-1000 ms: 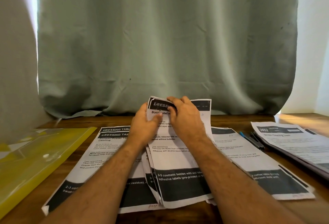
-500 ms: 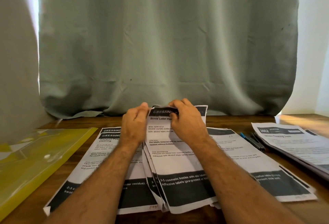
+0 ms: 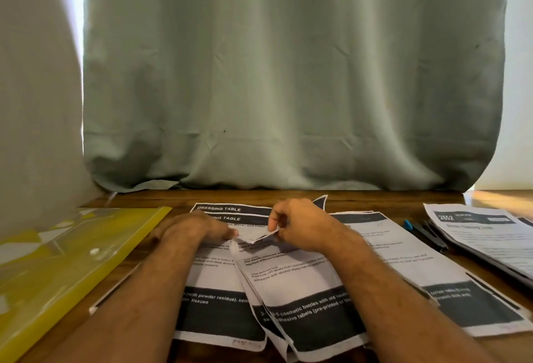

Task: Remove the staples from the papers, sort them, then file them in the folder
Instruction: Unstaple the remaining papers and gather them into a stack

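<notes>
Dropped right down since a second ago: both hands and the middle stack (image 3: 291, 299), which was propped up with its top edge lifted, now lying low on the wooden surface (image 3: 288, 196). Top corner of that stack folded back toward the camera, pinched in the right grip (image 3: 300, 225), thumb and fingers clamped on the curled paper. Left grip (image 3: 193, 228) knuckles-up, fingertips pressing the sheet just left of the fold; can't tell if anything is actually pinched there, looks more like pressing flat.

Around it: yellow plastic folder (image 3: 72, 261) off to the left, lying flat, well apart from the hands. Left pile of sheets (image 3: 219, 282) with "DRESSING TABLE" headers tucked partly under the middle stack and under the left forearm. Right pile (image 3: 418, 273) overlapped by the right forearm, so a good chunk of it hidden. Pens (image 3: 424, 232), one with a blue cap, between that pile and a far-right stack of papers (image 3: 484, 232). Pale green curtain (image 3: 288, 74) hanging behind, hem touching the back edge of the surface.

Middle stack's long axis running from the near edge away toward the curtain, tilted slightly to the right at the far end, header end farthest from the camera, dark footer band nearest. Staple itself too small to make out.
</notes>
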{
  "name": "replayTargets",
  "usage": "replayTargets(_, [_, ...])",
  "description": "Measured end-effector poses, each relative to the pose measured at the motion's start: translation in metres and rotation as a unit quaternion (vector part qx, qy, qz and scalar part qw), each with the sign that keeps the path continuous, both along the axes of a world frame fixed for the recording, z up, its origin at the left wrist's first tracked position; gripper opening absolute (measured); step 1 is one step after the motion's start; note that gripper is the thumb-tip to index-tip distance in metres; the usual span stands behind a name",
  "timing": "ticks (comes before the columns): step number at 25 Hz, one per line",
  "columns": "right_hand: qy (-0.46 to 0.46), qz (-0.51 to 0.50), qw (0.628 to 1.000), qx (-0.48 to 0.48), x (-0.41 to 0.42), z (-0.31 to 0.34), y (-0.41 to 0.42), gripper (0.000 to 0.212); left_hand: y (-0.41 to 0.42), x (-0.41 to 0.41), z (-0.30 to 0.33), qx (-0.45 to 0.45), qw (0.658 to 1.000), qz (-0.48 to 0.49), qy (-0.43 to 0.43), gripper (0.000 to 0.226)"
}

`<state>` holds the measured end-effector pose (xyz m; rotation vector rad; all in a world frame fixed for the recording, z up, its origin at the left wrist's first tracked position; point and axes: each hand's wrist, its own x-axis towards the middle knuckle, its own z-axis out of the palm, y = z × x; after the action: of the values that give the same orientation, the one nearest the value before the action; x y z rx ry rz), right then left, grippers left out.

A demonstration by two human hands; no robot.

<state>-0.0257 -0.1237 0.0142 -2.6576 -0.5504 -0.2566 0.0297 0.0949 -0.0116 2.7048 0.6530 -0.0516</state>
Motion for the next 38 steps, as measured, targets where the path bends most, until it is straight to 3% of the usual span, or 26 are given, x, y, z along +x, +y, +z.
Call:
replayTargets(3, [0.006,0.0,1.0,0.0,0.002,-0.002,-0.002,0.019,0.0,-0.021,0.008,0.051,0.995,0.008,-0.084,0.096])
replayTargets(10, [0.0,-0.007,1.0,0.006,0.003,-0.005,-0.001,0.02,0.017,-0.002,0.008,-0.103,0.962,0.028,-0.25,0.022])
replayTargets(14, [-0.008,-0.007,1.0,0.01,0.003,-0.005,-0.001,0.022,0.022,0.002,0.013,-0.193,0.929,0.022,-0.314,0.014])
replayTargets(17, [-0.013,0.003,1.0,0.014,0.002,-0.007,-0.002,0.023,0.025,0.001,0.014,-0.312,0.878,0.031,-0.361,0.01])
replayTargets(20, [-0.025,0.011,0.999,0.023,0.001,-0.006,-0.003,0.022,0.03,0.003,0.011,-0.4,0.825,0.049,-0.397,0.017])
replayTargets(23, [-0.021,0.015,0.999,0.026,0.001,-0.006,-0.003,0.021,0.03,0.003,0.013,-0.436,0.793,0.07,-0.42,0.024])
replayTargets(31, [-0.032,0.009,0.998,0.044,0.0,-0.004,-0.001,0.016,0.022,-0.003,0.024,-0.379,0.785,0.094,-0.481,0.013])
replayTargets(38, [-0.043,0.01,0.998,0.048,-0.002,-0.004,0.0,0.014,0.012,-0.015,0.034,-0.324,0.745,0.051,-0.582,0.022])
